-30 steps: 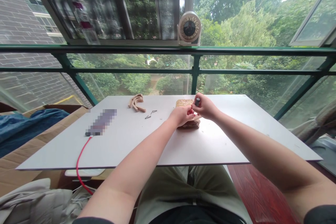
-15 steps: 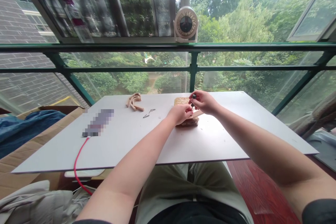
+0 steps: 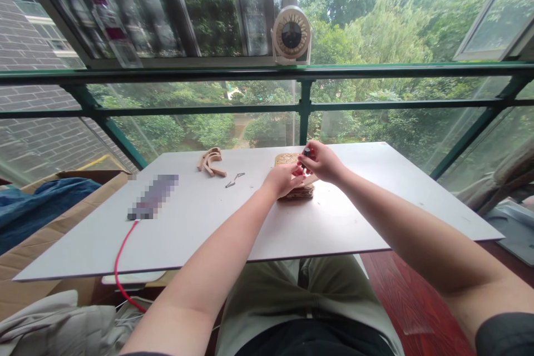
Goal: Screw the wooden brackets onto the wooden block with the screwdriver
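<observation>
My right hand [image 3: 326,162] is closed around a short dark-handled screwdriver [image 3: 307,152], held nearly upright. Its tip is hidden behind my fingers. Close beside it, my left hand [image 3: 285,179] pinches a pale wooden strip [image 3: 309,180] just under the tool. Both hands are over a brown layered block [image 3: 297,193], whose light speckled top [image 3: 287,159] shows behind my left hand. Fingers cover the spot where tool and strip meet.
On the white table [image 3: 233,228] lie several curved wooden pieces [image 3: 212,162] and small metal parts [image 3: 235,180]. A blurred-out flat object [image 3: 154,197] with a red cable [image 3: 117,261] is at left. A small fan [image 3: 291,34] stands by the window; a cardboard box [image 3: 114,181] is left.
The view has shifted slightly, moving the scene a little left. My right hand has turned the screwdriver's handle a little and sits closer to my left hand, which keeps its grip.
</observation>
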Tool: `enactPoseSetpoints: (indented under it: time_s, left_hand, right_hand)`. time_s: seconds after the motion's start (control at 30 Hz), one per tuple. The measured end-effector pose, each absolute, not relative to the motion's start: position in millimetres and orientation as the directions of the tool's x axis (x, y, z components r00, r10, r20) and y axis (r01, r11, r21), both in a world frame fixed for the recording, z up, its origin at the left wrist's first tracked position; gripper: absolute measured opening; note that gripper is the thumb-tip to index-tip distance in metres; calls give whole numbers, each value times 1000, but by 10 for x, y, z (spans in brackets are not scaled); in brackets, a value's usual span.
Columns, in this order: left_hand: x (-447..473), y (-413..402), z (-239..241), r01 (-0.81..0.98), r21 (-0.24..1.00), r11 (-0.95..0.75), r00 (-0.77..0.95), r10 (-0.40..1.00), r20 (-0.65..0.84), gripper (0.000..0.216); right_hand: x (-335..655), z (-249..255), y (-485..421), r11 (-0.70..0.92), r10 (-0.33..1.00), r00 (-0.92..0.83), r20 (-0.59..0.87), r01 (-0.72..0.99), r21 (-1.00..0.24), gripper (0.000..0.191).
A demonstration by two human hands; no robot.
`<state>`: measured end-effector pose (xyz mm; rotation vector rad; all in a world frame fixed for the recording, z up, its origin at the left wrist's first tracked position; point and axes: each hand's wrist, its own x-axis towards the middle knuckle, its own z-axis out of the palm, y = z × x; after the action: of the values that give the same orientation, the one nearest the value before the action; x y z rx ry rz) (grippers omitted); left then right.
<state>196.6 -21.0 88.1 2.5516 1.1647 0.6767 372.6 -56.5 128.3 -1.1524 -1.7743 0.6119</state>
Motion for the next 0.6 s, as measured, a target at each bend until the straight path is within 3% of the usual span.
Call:
enactPoseSetpoints:
  time_s: [0.1,0.23,0.47,0.6]
  left_hand:
    - [1976,-204,873,655,402,-640,560,768,311,25]
    - [1975,-197,870,666,394,-633,554,774,307,28]
    - [1981,-214,873,672,392,-628,553,778,298,25]
    - [1971,-237,881,662,407,-629,560,776,290,23]
  right_hand:
    - [3740,1275,-578,463,885,-186,426,444,-767,19]
    - [3755,1286,-593,482,876,-250,412,427,-765,35]
    - [3784,1288,-559,471,882,-235,408,469,-747,11]
    - [3778,1282,-559,460,887,-210,412,485,-743,12]
